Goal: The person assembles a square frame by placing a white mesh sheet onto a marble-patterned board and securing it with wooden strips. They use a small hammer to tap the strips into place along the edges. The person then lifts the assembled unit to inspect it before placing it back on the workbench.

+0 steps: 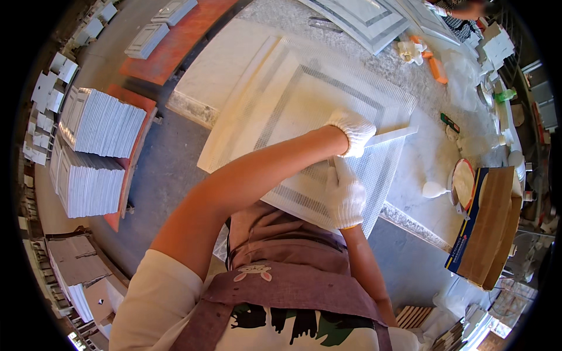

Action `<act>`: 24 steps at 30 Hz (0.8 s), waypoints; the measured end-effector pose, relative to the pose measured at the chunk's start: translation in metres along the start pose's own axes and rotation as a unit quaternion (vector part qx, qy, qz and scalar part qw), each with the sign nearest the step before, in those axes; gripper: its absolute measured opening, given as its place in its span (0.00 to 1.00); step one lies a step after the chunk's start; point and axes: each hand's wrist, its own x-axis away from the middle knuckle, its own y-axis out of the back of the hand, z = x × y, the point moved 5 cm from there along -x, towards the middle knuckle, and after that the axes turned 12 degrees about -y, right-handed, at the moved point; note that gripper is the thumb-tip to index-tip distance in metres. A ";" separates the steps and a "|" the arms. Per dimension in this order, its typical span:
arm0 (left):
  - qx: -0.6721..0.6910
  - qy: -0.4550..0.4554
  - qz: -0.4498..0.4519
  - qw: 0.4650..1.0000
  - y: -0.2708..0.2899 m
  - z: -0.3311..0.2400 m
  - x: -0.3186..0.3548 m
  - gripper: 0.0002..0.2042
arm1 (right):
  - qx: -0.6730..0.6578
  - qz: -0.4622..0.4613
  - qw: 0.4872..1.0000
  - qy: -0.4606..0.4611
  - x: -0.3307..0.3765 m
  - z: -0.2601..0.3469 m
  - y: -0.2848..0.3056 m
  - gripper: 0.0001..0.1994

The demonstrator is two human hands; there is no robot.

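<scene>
Both hands wear white knitted gloves. My left hand [353,131] reaches across the panel, fingers closed at the inner end of a pale flat strip [393,136], which it appears to grip. My right hand [345,199] is just below it, thumb raised and other fingers curled; whatever it may hold is hidden. Under both hands lies a sheet of white mesh [304,117], spread over a pale rectangular panel with a grey inlaid border [281,111]. The mesh overhangs the panel's right side.
Other bordered panels [366,20] lie at the table's far side. At right stand a bowl of pale paste [462,182], a white funnel-shaped item [434,189] and an open cardboard box [489,225]. Stacked tiles [105,123] fill a pallet at left. Another person's arm [468,10] shows top right.
</scene>
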 end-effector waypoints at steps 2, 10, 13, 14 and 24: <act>0.003 -0.001 0.014 1.000 -0.002 0.001 -0.002 0.14 | 0.001 -0.010 1.000 0.003 0.004 0.002 -0.001 0.14; 0.008 -0.008 0.052 0.999 -0.001 0.005 -0.010 0.12 | 0.070 0.063 0.988 0.119 0.041 0.042 -0.059 0.19; 0.008 0.006 0.060 0.998 -0.005 0.009 -0.013 0.13 | 0.043 0.099 0.985 0.131 0.042 0.052 -0.054 0.19; 0.017 0.007 0.059 0.998 -0.007 0.010 -0.012 0.13 | 0.018 0.110 0.985 0.133 0.040 0.051 -0.050 0.19; 0.012 0.009 0.070 0.997 -0.003 0.008 -0.011 0.11 | -0.008 0.023 0.999 0.026 0.014 0.014 -0.017 0.19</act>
